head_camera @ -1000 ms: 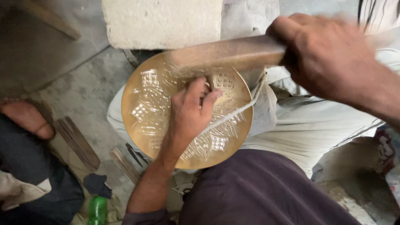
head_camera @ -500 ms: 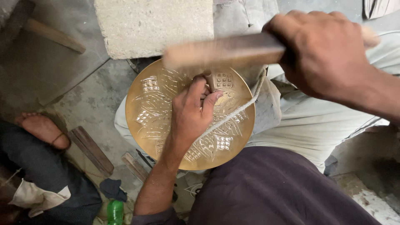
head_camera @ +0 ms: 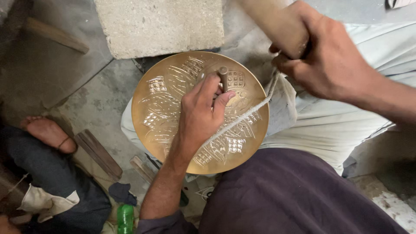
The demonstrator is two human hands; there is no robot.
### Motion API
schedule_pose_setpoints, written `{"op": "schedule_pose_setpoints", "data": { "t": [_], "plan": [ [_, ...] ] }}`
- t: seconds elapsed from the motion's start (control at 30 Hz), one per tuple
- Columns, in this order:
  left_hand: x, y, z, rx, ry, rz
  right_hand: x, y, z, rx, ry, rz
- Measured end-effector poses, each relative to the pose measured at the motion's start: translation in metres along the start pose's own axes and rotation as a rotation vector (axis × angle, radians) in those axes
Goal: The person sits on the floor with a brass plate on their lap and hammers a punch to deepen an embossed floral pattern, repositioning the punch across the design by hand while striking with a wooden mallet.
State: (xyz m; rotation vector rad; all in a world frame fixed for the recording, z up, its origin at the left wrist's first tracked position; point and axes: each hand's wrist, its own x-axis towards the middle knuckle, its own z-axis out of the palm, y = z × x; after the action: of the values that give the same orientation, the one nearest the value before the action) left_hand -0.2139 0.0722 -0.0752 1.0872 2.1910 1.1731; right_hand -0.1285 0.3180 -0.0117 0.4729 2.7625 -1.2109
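Mallet (head_camera: 277, 24) raised since before, left hand (head_camera: 201, 117) fingers pinching punch (head_camera: 224, 78), brass plate (head_camera: 160, 108)

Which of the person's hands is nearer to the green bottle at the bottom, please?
Left. The left hand rests on the brass plate, holding a small punch, above the green bottle. The right hand is raised at upper right, gripping a wooden mallet, farther off.

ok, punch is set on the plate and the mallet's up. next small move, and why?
Probably bring the wooden mallet in the right hand down onto the punch. The left hand holds it upright on the engraved brass plate, its head exposed, with the mallet raised just above and to the side.
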Motion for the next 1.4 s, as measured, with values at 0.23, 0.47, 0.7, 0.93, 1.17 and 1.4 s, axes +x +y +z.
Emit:
{"op": "schedule_pose_setpoints", "data": {
  "t": [0.23, 0.47, 0.7, 0.93, 1.17, 1.4],
  "plan": [
    [0.001, 0.004, -0.006, 0.004, -0.031, 0.009, -0.001, -0.005, 0.007, 0.288, -0.008, 0.061],
    [0.004, 0.004, -0.008, -0.006, -0.067, 0.003, -0.002, -0.004, 0.012, 0.081, 0.069, -0.061],
    [0.005, 0.0, -0.01, -0.001, -0.081, 0.047, -0.007, 0.014, 0.016, -0.008, 0.088, -0.188],
    [0.003, -0.001, -0.013, -0.029, -0.128, 0.024, -0.02, 0.02, 0.028, -0.028, 0.156, -0.177],
    [0.011, 0.002, -0.016, 0.017, -0.164, 0.014, -0.03, 0.015, 0.034, -0.051, 0.173, -0.003],
    [0.009, 0.004, -0.017, 0.021, -0.158, 0.094, -0.053, 0.001, 0.036, -0.178, 0.191, 0.126]
  ]
}}
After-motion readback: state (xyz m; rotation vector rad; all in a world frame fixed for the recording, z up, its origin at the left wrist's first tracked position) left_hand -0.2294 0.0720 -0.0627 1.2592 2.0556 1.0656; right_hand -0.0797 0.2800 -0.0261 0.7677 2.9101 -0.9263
